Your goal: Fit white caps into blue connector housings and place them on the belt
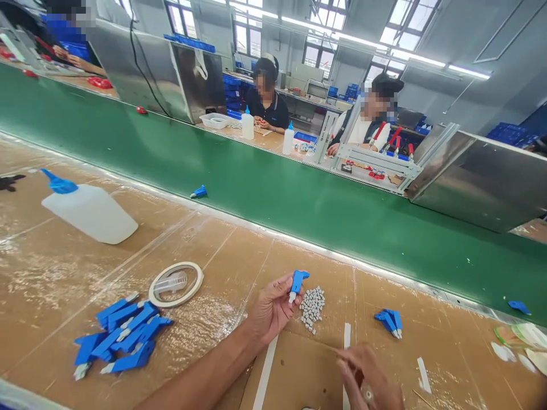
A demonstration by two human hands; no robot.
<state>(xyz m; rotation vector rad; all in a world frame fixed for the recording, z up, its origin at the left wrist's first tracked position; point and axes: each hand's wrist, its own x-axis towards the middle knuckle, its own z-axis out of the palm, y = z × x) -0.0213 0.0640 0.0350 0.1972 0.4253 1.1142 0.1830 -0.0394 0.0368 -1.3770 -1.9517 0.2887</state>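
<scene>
Blue piece [298,280] pinched in left hand [277,299], grey bits [313,307] heaped beside, presumably for reach; right hand's [371,373] grip can't be told.

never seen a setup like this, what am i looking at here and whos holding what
These are a person's two bare hands, seen by a camera worn on the head, looking forward and down. The left hand holds a blue part with a pale tip. The right hand is blurred, so I can't tell whether it holds anything. On the brown table lie small grey pieces, a pile of blue parts, a roll of tape and a white bottle. Beyond runs a green strip.
</scene>
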